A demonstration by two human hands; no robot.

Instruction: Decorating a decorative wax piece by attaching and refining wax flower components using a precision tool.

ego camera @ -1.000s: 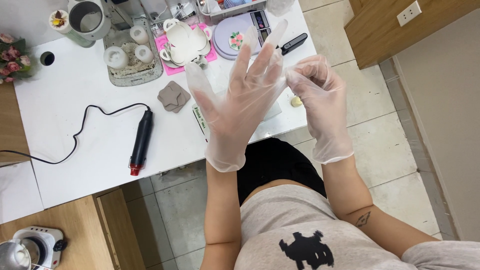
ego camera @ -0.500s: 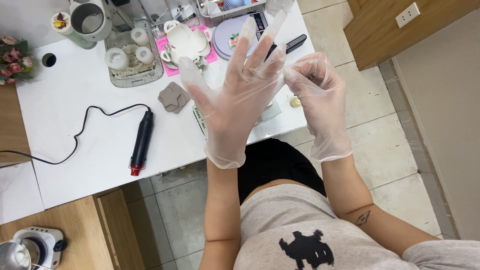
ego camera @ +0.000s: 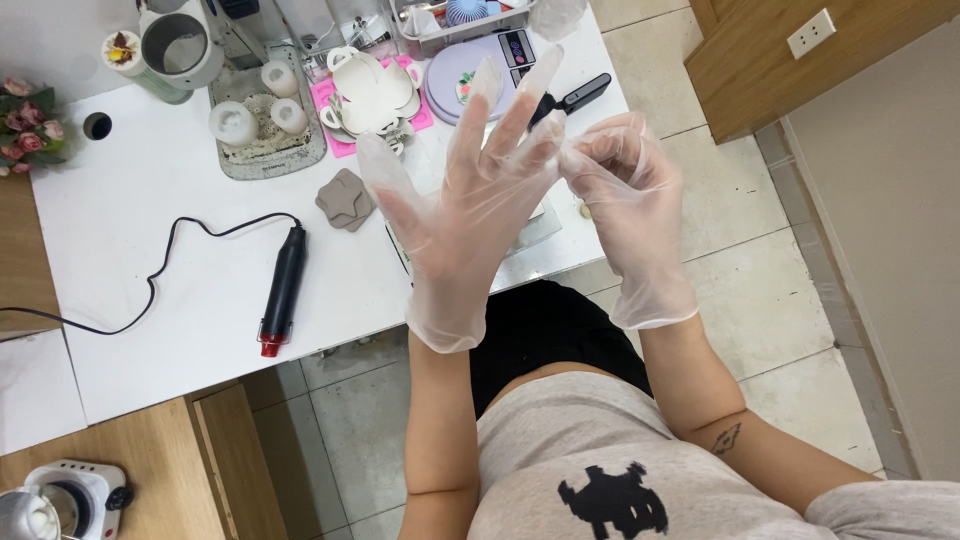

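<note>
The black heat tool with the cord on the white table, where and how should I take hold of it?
Take the heat tool around the middle of its black barrel, from above. It lies flat on the white table, nearly lengthwise toward you, with bare table on both sides. Keep off the red tip at the near end. The cord leaves the far end. Both gloved hands are up off the table.

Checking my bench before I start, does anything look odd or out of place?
Mostly the left hand: its clear glove fits loosely, with empty fingertips the right hand pinches at the little finger. The black heat tool lies near the white table edge.
</note>
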